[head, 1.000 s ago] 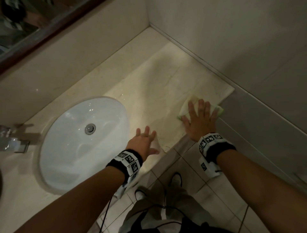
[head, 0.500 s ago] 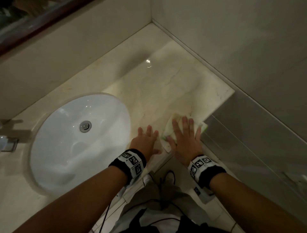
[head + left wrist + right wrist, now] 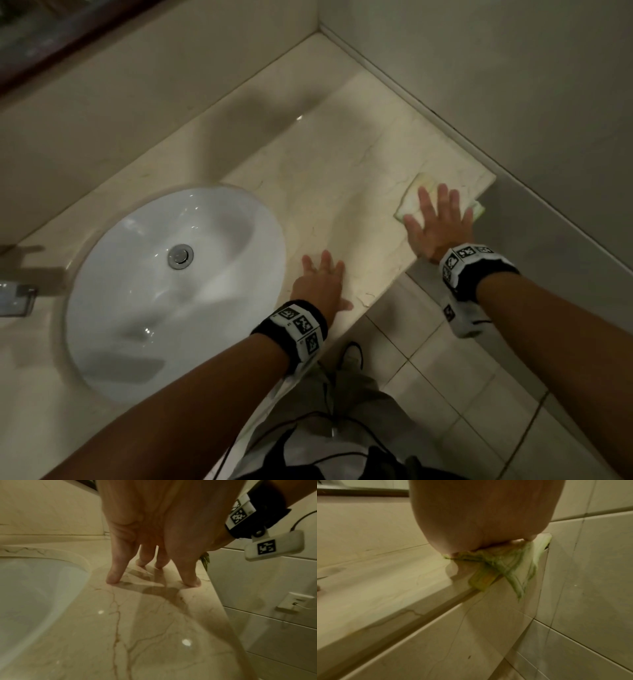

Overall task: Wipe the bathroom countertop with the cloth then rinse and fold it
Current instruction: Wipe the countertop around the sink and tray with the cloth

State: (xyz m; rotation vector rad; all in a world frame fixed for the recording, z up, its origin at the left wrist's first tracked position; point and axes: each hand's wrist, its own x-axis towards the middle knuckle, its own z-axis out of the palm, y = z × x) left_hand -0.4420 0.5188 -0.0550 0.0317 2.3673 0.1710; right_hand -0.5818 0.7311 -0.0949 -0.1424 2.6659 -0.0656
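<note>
A pale green and white cloth (image 3: 416, 192) (image 3: 513, 561) lies on the beige marble countertop (image 3: 329, 178) at its right front corner, one edge hanging over the rim. My right hand (image 3: 440, 219) presses flat on the cloth with straight, spread fingers. My left hand (image 3: 322, 281) rests on the countertop near its front edge, just right of the sink, fingers straight. In the left wrist view its fingertips (image 3: 113, 579) touch the bare marble (image 3: 137, 628).
A white oval sink (image 3: 171, 287) with a metal drain (image 3: 180, 255) is set in the counter at left. A tap (image 3: 17, 298) shows at the far left edge. Tiled walls (image 3: 496, 68) close the back and right. Floor tiles (image 3: 445, 377) lie below.
My right hand has slid the cloth from beside my left hand out to the right front corner of the counter. The left hand has stayed put.
</note>
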